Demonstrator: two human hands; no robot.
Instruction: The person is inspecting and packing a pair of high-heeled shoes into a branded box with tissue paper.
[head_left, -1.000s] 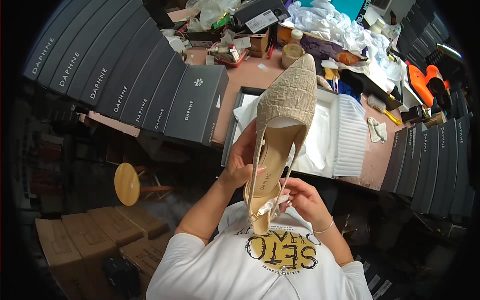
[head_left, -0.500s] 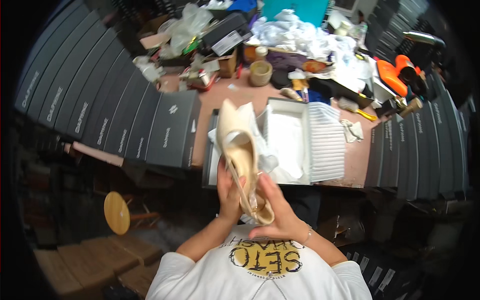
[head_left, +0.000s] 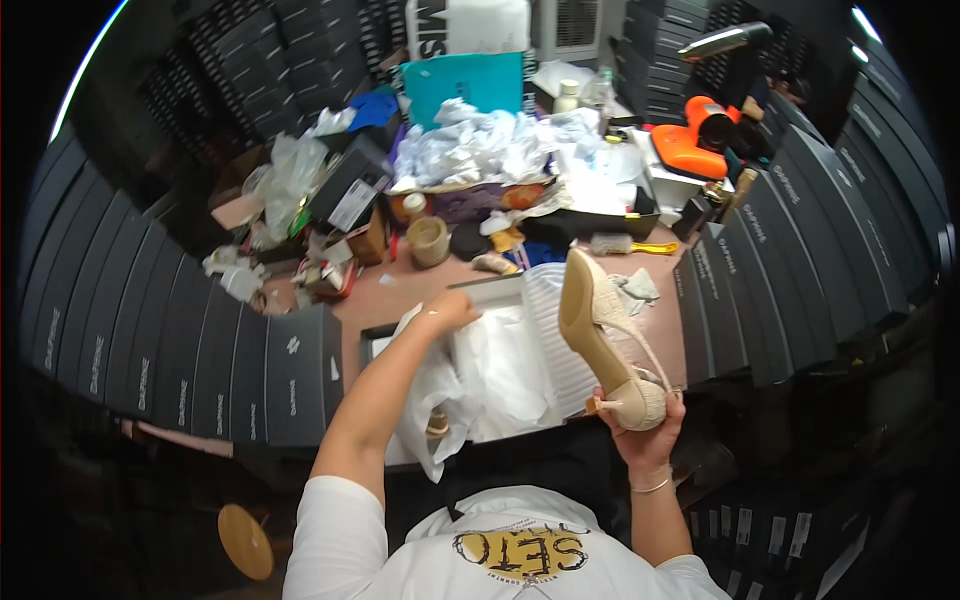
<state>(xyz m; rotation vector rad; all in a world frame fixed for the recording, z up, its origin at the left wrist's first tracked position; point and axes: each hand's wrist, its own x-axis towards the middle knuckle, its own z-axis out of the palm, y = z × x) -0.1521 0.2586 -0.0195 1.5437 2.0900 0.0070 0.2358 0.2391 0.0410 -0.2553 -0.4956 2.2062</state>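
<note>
My right hand [head_left: 648, 432] grips a beige slingback heeled shoe [head_left: 604, 362] by its heel end. The shoe stands toe up, its tan sole facing left. My left hand [head_left: 448, 312] is over the far part of an open shoebox [head_left: 540, 352], fingers curled; whether they pinch anything is hidden. White tissue paper [head_left: 428, 385] lies bunched below my left forearm and hangs over the box's near edge. A small beige and brown part of another item [head_left: 437, 424] peeks out of that paper. More white paper lines the right half of the box.
Dark grey shoeboxes [head_left: 290, 375] line the left side, with more boxes [head_left: 765, 300] at the right. A ribbed white padding sheet [head_left: 555, 335] lies beside the open box. Behind stand a jar [head_left: 428, 242], a yellow-handled brush [head_left: 635, 246], crumpled paper [head_left: 470, 145] and an orange heat tool [head_left: 690, 150].
The shoe was in both hands at the middle; now my right hand alone holds it farther right, turned sole-side out. My left hand has let go and reached over the box. The view has shifted.
</note>
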